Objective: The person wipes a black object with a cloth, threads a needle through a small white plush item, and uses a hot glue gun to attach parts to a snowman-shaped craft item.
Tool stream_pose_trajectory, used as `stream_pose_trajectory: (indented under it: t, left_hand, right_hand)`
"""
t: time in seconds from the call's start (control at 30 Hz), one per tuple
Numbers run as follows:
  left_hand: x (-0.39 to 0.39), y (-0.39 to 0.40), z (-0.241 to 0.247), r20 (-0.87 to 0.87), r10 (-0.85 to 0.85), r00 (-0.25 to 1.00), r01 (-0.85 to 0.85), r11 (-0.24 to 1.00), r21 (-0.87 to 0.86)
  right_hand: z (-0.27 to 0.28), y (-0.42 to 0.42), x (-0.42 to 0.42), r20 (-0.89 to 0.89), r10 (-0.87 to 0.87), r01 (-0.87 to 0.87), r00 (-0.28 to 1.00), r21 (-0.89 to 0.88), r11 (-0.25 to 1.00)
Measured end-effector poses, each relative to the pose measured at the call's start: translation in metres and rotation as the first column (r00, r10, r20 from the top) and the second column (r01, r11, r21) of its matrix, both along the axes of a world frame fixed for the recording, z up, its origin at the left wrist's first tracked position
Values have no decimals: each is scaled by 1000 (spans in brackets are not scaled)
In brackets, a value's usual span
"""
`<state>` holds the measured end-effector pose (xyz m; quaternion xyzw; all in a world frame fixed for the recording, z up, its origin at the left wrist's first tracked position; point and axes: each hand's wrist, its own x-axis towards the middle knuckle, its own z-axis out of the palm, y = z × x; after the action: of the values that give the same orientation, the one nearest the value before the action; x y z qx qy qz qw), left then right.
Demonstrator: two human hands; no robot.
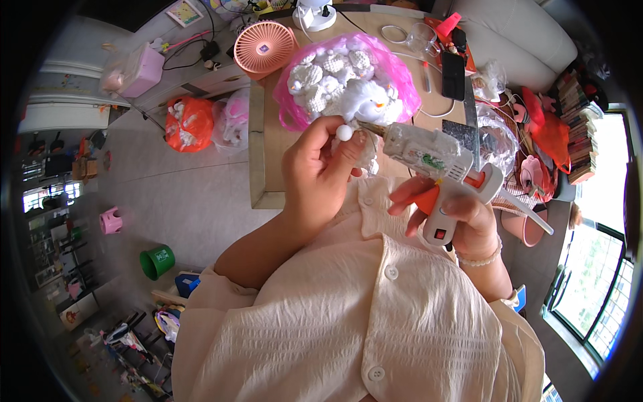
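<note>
A white hot glue gun [432,161] with an orange trigger and a glue stick out of its back is held in my right hand [464,216]. Its metal nozzle points left, close to or touching a small white crocheted piece [367,151] in my left hand [321,166]. Between my left thumb and forefinger shows a small white ball [344,132]; whether it is fixed to the piece I cannot tell. Just beyond my hands, a pink plastic bag [407,83] lies open, full of white crocheted pieces and a fluffy white figure [365,103] with an orange nose.
On the wooden table [271,151] stand a pink fan [265,47], a black phone [453,76], a clear glass mug [422,37] and white cables. A dark square pad [459,134] lies right of the glue gun. Red [188,125] and clear bags sit left of the table.
</note>
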<state>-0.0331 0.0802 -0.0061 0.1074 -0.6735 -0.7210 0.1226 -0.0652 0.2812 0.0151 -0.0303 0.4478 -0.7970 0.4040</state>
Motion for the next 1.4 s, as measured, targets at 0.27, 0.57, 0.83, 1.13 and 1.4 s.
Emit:
stream_pose_trajectory:
  t: [0.27,0.57,0.83,1.13,1.4]
  left_hand:
    - [0,0,-4,0,-41,999,41,999,4]
    - [0,7,-13,63,-43,997,42,999,20]
    - [0,6,-16,79,-74,994,72,997,26]
    - [3,1,-14,38,-57,998,54,996,67]
    - [5,2,-10,-92,-30,995,37,996,84]
  right_hand:
    - [-9,-2,9,30,46,-39,999,-191,981]
    - [-11,7,32,-17,76,-57,997,495,867]
    - [-20,17,31,32,160,-162,987,105,981]
    - [-20,2,28,-244,0,7,970,28,1000]
    - [-5,0,11,-521,41,150,853,320,935]
